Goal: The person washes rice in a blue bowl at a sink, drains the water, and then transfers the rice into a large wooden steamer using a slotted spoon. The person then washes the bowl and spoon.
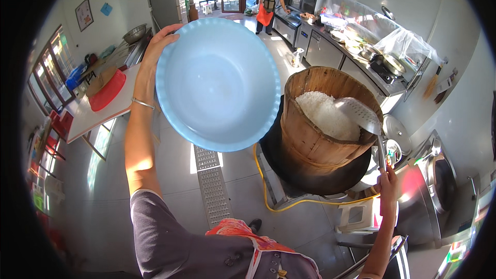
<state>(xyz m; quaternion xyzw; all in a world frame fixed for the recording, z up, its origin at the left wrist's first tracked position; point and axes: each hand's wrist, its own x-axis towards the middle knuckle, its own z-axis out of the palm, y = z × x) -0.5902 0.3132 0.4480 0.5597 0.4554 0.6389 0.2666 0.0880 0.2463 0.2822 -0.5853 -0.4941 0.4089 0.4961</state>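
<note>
My left hand [162, 44] grips the rim of a large light-blue plastic basin [219, 85], which is held up and tilted so that its bare inside faces me. My right hand [387, 182] is closed around the long handle of a perforated metal skimmer [360, 115]. The skimmer's head lies over the white rice [327, 116] inside a wooden steamer barrel [310, 147]. The barrel stands in a big black wok [325, 184], to the right of the basin. The fingertips of my right hand are partly hidden.
A yellow hose [285, 208] curves around the wok's stand, near a white plastic stool [354, 217]. A floor drain grate [213, 186] runs below the basin. At the left is a white table [112, 118] with a red basin [108, 93]. Another person [270, 6] stands by the far counter [325, 52].
</note>
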